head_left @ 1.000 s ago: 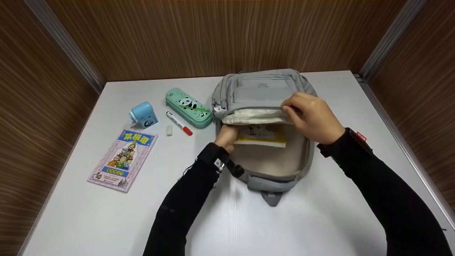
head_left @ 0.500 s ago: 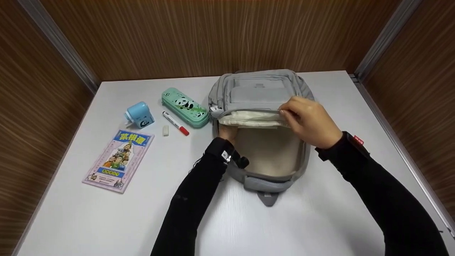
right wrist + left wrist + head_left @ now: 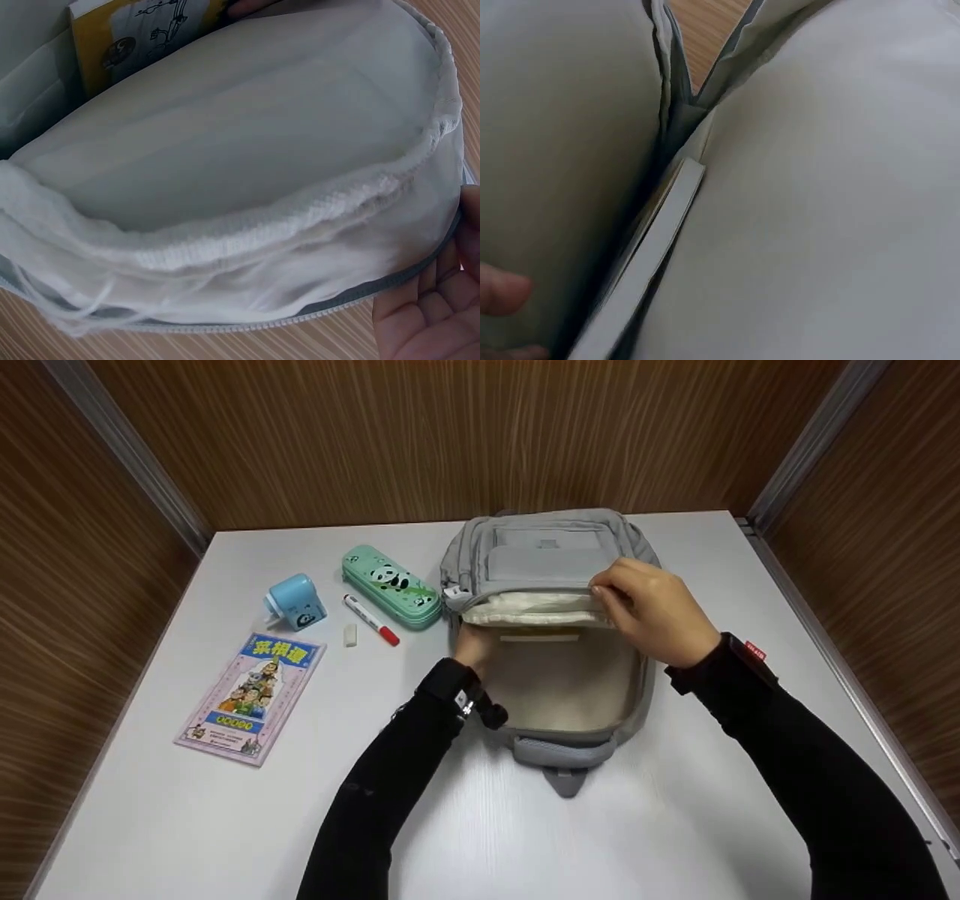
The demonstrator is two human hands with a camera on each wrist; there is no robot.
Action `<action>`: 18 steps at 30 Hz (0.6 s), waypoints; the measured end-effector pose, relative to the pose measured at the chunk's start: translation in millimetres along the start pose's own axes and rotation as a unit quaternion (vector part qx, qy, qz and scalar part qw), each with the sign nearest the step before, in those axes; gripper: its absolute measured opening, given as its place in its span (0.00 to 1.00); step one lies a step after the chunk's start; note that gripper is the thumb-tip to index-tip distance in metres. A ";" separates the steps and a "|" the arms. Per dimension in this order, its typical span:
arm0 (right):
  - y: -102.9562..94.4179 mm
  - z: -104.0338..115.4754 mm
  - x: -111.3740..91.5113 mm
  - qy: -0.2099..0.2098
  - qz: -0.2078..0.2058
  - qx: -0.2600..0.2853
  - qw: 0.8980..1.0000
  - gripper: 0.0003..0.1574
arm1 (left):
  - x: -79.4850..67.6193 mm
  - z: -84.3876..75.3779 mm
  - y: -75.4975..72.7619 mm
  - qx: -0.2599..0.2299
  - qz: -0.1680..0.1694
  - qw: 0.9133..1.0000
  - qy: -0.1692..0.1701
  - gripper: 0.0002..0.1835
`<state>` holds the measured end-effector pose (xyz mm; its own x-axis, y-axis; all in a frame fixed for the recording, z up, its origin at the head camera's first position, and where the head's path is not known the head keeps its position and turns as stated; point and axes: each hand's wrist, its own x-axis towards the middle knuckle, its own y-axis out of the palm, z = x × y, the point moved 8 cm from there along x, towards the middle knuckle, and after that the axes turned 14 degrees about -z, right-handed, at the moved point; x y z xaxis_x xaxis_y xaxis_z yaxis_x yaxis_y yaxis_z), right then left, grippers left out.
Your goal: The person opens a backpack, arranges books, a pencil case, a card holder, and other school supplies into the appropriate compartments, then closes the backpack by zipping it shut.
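A grey backpack [image 3: 551,566] lies unzipped, its front panel lifted over the beige inside. My right hand [image 3: 656,607] pinches the panel's zipped edge; the right wrist view shows its fingers [image 3: 439,311] curled at that edge. Under the panel reaches my left hand [image 3: 475,649], its fingertips hidden in the head view. Inside sits a yellow-and-white book [image 3: 142,37], only its pale edge [image 3: 540,638] showing from above. In the left wrist view the book's edge [image 3: 649,259] stands in the fold, and my left fingers [image 3: 502,291] are apart from it, loosely extended.
Left of the backpack lie a green panda pencil case [image 3: 394,587], a red-capped marker [image 3: 371,620] and a white eraser [image 3: 350,635]. Farther left are a blue panda-printed object [image 3: 296,601] and a pink comic-covered book [image 3: 251,697]. Wood-grain panels [image 3: 480,435] enclose the white table [image 3: 480,825].
My left hand pushed the book deeper under the panel until it was out of sight, then drew back slightly; the book's edge shows again. My right hand keeps its pinch on the panel edge.
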<state>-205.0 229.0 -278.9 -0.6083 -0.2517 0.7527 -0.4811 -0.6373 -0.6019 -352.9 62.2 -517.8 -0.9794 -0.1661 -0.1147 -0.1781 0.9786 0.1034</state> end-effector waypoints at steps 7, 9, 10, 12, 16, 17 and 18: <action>-0.9 -4.2 0.6 0.015 -0.003 0.007 1.000 0.05 | -63.0 -66.9 -15.4 0.086 0.062 0.994 -0.028 0.30; 0.2 -4.3 -0.1 0.016 -0.001 0.010 1.000 0.05 | -66.6 -67.4 -21.9 0.102 0.075 0.991 -0.035 0.28; 1.1 -4.1 -0.6 0.016 0.001 0.011 1.000 0.05 | -68.2 -67.8 -26.7 0.114 0.081 0.989 -0.037 0.26; 3.1 -3.4 -1.9 0.015 0.004 0.013 1.000 0.05 | -70.8 -68.8 -37.4 0.132 0.097 0.986 -0.026 0.23; 6.9 -0.5 -4.0 0.007 0.007 0.019 1.000 0.05 | -72.8 -76.0 -71.3 0.168 0.104 0.980 0.015 0.18; 7.5 0.0 -4.4 0.006 0.007 0.020 1.000 0.05 | -71.9 -79.4 -82.1 0.173 0.098 0.980 0.027 0.18; 8.0 0.2 -4.8 0.005 0.007 0.022 1.000 0.05 | -70.4 -82.8 -94.8 0.177 0.086 0.980 0.035 0.17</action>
<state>-205.8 225.0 -287.3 -0.6213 -0.2541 0.7412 -0.4447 -0.6645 -0.6005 -274.9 -28.9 -437.7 -0.9984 0.0085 -0.0554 0.0214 0.9714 -0.2364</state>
